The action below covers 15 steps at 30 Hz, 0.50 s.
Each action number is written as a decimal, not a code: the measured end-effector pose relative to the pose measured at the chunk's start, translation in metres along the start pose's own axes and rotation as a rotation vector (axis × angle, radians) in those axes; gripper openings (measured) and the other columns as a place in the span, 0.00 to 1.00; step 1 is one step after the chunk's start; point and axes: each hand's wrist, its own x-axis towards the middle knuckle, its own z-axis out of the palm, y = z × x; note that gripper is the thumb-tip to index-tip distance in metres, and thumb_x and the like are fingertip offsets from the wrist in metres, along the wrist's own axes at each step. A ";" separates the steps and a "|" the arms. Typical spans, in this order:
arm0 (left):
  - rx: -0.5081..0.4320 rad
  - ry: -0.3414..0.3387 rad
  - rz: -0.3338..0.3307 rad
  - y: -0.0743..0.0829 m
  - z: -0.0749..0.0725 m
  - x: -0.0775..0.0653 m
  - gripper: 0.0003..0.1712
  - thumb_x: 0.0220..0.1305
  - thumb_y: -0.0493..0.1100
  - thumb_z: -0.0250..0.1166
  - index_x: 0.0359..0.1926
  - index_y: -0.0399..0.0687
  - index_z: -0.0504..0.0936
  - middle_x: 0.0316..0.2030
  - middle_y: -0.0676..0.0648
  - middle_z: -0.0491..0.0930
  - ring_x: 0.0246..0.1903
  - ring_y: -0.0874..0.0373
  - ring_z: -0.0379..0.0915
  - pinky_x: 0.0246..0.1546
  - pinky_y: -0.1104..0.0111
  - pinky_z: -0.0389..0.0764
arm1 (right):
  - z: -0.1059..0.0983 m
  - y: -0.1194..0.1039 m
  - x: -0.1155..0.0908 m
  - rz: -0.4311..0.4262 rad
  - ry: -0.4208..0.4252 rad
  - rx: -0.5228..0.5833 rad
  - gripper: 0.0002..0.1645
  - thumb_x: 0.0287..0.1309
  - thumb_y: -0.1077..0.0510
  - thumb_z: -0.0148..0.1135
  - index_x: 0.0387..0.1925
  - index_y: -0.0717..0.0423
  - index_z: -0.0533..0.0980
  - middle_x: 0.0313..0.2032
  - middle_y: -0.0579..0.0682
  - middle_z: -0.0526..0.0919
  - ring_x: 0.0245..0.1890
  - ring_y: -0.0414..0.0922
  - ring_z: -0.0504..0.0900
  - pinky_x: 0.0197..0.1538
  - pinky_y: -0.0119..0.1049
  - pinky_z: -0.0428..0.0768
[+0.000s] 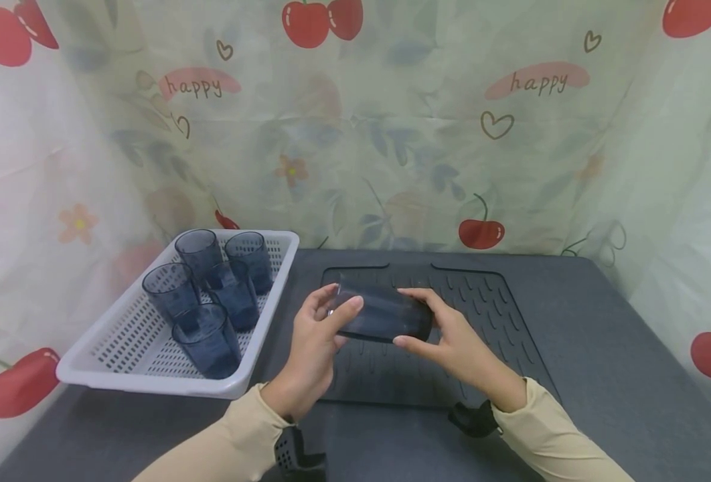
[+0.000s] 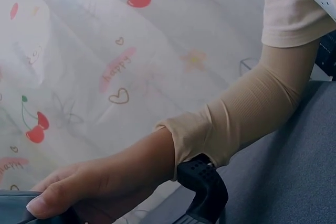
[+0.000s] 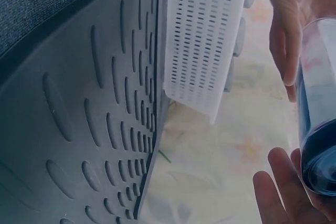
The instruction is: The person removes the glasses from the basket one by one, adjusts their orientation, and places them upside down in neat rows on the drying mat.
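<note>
A dark blue, see-through drinking glass (image 1: 382,311) lies on its side in the air, held between both hands above a black ribbed mat (image 1: 488,375). My left hand (image 1: 314,338) grips its rim end, thumb on the near wall. At the base end, my right hand (image 1: 452,335) holds the glass with thumb below and fingers over the top. In the right wrist view the glass (image 3: 319,108) shows its thick base near the right fingers. Only a sliver of the glass (image 2: 16,205) appears in the left wrist view, under the left thumb.
To the left stands a white perforated basket (image 1: 105,383) with several similar glasses (image 1: 207,341) upright in it. The mat lies on a dark grey table (image 1: 626,361). A patterned curtain (image 1: 355,147) hangs behind and at both sides.
</note>
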 end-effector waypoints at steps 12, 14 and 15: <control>-0.043 -0.043 -0.060 0.003 -0.002 0.000 0.37 0.60 0.41 0.64 0.68 0.42 0.60 0.67 0.39 0.61 0.57 0.49 0.71 0.51 0.59 0.78 | 0.001 0.003 -0.003 -0.017 0.034 0.036 0.37 0.54 0.50 0.71 0.64 0.43 0.66 0.56 0.49 0.75 0.41 0.42 0.78 0.44 0.34 0.81; -0.044 -0.057 -0.070 0.004 -0.002 -0.001 0.38 0.60 0.42 0.65 0.68 0.42 0.59 0.68 0.38 0.60 0.55 0.51 0.72 0.51 0.61 0.78 | 0.001 0.003 -0.004 -0.023 0.048 0.023 0.37 0.53 0.50 0.72 0.64 0.43 0.67 0.55 0.48 0.76 0.41 0.41 0.78 0.43 0.33 0.81; -0.047 -0.066 -0.076 0.004 -0.003 -0.001 0.38 0.60 0.42 0.64 0.68 0.41 0.58 0.67 0.38 0.61 0.53 0.52 0.73 0.50 0.62 0.78 | 0.000 0.003 -0.004 -0.028 0.052 0.019 0.37 0.53 0.51 0.72 0.63 0.43 0.67 0.55 0.48 0.76 0.41 0.41 0.78 0.43 0.33 0.81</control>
